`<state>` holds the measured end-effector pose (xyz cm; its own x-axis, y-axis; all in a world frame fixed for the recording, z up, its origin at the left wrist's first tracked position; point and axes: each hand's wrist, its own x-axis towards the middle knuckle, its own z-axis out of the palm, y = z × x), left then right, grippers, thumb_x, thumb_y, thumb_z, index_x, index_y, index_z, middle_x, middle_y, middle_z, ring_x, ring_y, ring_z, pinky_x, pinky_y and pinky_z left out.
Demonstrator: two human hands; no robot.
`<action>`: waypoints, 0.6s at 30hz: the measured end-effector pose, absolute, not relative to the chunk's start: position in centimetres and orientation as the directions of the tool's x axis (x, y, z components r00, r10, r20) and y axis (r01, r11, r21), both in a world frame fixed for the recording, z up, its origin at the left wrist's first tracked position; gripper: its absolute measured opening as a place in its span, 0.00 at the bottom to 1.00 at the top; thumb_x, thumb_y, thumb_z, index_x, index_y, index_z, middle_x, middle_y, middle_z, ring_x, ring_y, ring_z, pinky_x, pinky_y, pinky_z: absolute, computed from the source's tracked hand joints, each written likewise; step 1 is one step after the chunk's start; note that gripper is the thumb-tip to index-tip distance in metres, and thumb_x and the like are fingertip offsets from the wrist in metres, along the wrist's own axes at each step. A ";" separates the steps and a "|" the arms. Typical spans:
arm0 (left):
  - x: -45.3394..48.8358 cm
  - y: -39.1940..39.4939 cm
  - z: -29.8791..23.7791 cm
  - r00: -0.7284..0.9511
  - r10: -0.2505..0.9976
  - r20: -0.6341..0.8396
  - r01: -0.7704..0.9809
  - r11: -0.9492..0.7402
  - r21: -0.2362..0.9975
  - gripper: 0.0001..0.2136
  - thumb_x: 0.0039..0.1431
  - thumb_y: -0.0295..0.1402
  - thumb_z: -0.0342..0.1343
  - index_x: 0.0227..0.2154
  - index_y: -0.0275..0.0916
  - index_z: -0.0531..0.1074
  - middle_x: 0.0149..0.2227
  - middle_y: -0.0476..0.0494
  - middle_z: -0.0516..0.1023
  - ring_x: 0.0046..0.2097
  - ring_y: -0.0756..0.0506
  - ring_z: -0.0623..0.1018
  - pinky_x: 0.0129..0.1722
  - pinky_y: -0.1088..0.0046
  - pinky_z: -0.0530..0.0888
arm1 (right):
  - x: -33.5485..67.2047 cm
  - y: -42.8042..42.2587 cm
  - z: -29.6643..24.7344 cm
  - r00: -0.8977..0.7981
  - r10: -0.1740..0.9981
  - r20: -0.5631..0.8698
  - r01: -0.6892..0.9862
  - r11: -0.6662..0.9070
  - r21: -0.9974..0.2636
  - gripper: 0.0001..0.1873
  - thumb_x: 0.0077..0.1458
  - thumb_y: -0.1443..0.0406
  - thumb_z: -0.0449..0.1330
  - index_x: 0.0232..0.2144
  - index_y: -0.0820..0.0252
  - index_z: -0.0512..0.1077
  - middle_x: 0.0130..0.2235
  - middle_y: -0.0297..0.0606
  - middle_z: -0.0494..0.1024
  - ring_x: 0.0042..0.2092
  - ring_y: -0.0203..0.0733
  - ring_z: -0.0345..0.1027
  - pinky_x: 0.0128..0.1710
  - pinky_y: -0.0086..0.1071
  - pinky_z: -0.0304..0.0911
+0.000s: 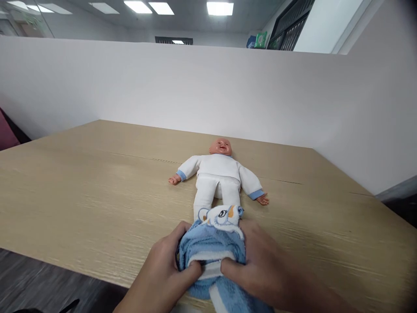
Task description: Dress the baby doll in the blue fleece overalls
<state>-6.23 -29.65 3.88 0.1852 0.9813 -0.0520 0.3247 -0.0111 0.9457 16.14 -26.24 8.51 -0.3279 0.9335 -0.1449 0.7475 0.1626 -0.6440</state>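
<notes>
A baby doll (219, 166) lies on its back on the wooden table, head away from me and arms spread. Its body is white cloth with blue cuffs. Over its lower legs and feet is a bunched blue fleece garment (211, 241) with white trim and an embroidered animal face. My left hand (166, 263) grips the garment's left side, thumb at the white band. My right hand (260, 261) holds the right side, its thumb pressed on the same band. Part of the garment hangs toward me between the hands. The doll's feet are hidden, so I cannot tell whether they are inside it.
The pale wooden table (81, 187) extends to both sides, with thin seams across it. A white partition (195, 87) stands behind it. Dark floor (48, 278) shows past the near left edge. A pink and black object (8, 132) is at the far left.
</notes>
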 end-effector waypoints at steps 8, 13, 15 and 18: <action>-6.4 -29.9 0.2 0.125 0.987 -0.102 0.562 0.014 0.827 0.15 0.56 0.39 0.57 0.44 0.43 0.78 0.47 0.39 0.85 0.51 0.30 0.79 0.52 0.56 0.74 | 15.9 -25.8 6.3 -0.429 0.897 -0.108 0.744 0.283 -0.605 0.11 0.50 0.63 0.66 0.39 0.53 0.80 0.44 0.41 0.86 0.45 0.54 0.78 0.47 0.43 0.69; -6.3 -29.7 -1.0 0.118 0.988 -0.097 0.598 0.008 0.802 0.15 0.57 0.40 0.55 0.45 0.43 0.78 0.52 0.34 0.84 0.58 0.25 0.75 0.60 0.46 0.69 | 15.3 -26.1 5.2 -0.386 0.913 -0.130 0.825 0.279 -0.492 0.15 0.53 0.62 0.65 0.44 0.55 0.80 0.47 0.48 0.85 0.51 0.59 0.78 0.52 0.47 0.69; -6.3 -29.7 -1.1 0.135 0.987 -0.085 0.592 -0.012 0.806 0.17 0.59 0.40 0.54 0.48 0.43 0.78 0.54 0.33 0.83 0.59 0.25 0.75 0.61 0.45 0.68 | 14.9 -26.5 4.9 -0.380 0.914 -0.143 0.845 0.280 -0.456 0.15 0.55 0.62 0.64 0.45 0.56 0.80 0.48 0.49 0.85 0.50 0.61 0.78 0.53 0.48 0.70; -6.4 -29.8 -1.2 0.149 0.987 -0.057 0.589 -0.042 0.807 0.20 0.61 0.40 0.53 0.54 0.41 0.76 0.57 0.31 0.81 0.61 0.26 0.74 0.63 0.42 0.67 | 14.6 -26.8 4.7 -0.402 0.906 -0.130 0.825 0.297 -0.481 0.19 0.56 0.62 0.63 0.50 0.57 0.79 0.51 0.50 0.84 0.52 0.62 0.78 0.55 0.51 0.70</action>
<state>-6.40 -29.81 -1.16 0.1487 0.9872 -0.0568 0.5893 -0.0423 0.8068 14.60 -26.84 4.70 -0.4018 0.9065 -0.1297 0.8248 0.2968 -0.4813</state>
